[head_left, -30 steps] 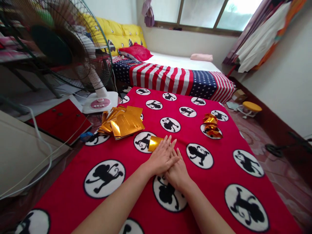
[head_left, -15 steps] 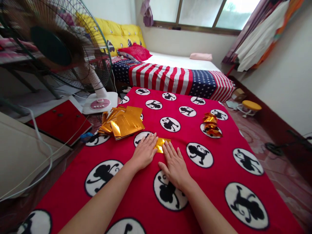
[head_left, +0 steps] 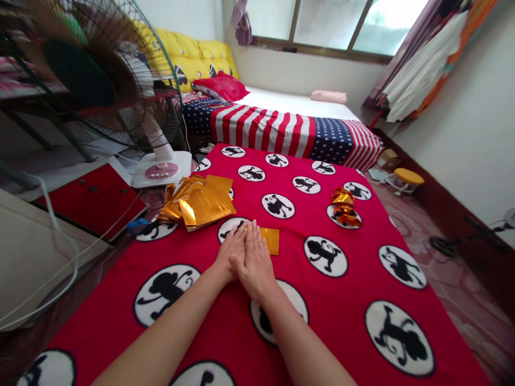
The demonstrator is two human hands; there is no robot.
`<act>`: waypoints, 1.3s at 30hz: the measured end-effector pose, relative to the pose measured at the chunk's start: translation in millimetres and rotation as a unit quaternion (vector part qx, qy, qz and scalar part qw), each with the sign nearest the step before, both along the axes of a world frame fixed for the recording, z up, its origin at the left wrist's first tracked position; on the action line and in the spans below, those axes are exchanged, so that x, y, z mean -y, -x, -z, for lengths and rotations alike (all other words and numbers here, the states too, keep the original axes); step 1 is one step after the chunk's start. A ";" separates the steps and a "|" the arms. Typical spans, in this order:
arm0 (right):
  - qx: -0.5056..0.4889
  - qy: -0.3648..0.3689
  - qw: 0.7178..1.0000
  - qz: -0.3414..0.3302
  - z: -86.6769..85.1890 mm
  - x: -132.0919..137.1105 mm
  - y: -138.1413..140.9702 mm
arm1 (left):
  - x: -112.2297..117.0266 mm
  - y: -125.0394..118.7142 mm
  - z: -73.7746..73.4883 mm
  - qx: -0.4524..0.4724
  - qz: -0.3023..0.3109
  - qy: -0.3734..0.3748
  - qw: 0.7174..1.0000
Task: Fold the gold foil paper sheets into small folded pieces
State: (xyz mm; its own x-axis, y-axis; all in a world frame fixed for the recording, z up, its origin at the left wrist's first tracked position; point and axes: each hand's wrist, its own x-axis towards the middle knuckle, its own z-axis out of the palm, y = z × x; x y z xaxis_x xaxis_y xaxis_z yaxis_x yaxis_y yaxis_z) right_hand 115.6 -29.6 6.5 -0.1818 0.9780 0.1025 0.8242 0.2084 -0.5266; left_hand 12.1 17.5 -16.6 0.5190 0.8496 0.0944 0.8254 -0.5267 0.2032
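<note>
A small folded piece of gold foil paper (head_left: 271, 240) lies on the red cloth with black monkey figures in white circles (head_left: 209, 316). My left hand (head_left: 231, 251) rests flat at the paper's left side, its fingers stretched out. Right beside it, my right hand (head_left: 256, 258) lies flat with straight fingers, touching the left hand and covering the left part of the paper. To the far left is a loose pile of gold foil sheets (head_left: 209, 201). Several folded gold foil pieces (head_left: 345, 206) stand in a row at the right.
A standing fan (head_left: 159, 166) is at the left, near a red board (head_left: 94, 201) and a blue item (head_left: 137, 226). Beyond the cloth is a bed with a stars-and-stripes cover (head_left: 263, 126). A yellow-topped stool (head_left: 409, 176) stands on the floor at the right.
My right hand has slid left across the gold paper, from its right edge to against my left hand. The paper's right part now shows. My left hand has stayed nearly in place.
</note>
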 end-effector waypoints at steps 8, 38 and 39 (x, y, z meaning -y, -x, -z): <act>0.130 0.019 0.990 0.042 3.2 7.9 -54.5 | 4.4 0.2 -4.1 0.016 -0.007 -0.044 0.999; -0.264 -0.129 0.940 0.172 20.9 -1.9 -91.7 | 2.3 15.0 -12.5 0.386 -0.045 -0.007 0.921; -0.274 -0.124 0.938 0.173 20.5 -1.5 -91.8 | 3.6 14.9 -13.3 0.383 -0.052 -0.001 0.922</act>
State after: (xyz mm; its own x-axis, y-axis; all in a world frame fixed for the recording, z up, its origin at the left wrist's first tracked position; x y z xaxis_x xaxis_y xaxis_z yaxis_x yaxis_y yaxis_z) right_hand 207.4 -28.1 -14.0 0.2874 0.9027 0.3203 0.4857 0.1509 -0.8610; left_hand -2.8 14.0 -3.3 0.2157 0.8903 0.4011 0.4855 -0.4541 0.7471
